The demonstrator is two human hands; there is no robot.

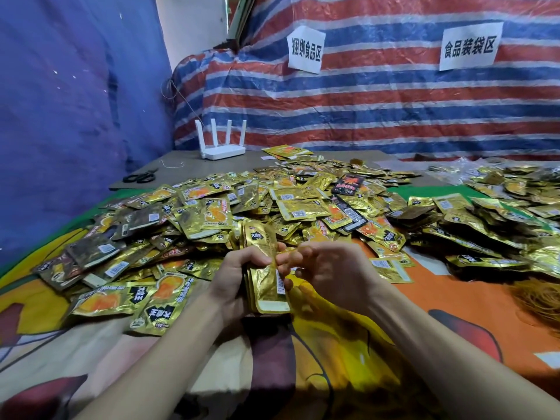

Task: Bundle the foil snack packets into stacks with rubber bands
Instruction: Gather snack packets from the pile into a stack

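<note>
My left hand (233,280) grips the stack (268,287), its long axis running away from me. My right hand (328,268) curls its fingers just beside the stack's middle; whether they hold anything I cannot tell.

Packet heap (272,204) central, router (222,148) and scissors (141,176) behind it, rubber bands (541,300) far right.

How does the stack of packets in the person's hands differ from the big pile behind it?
The stack is squared up face to face and stands on end; the pile lies scattered at all angles. The left hand grips the stack, with the right hand at its edge; no hand is on the pile. Both are gold foil packets.
</note>
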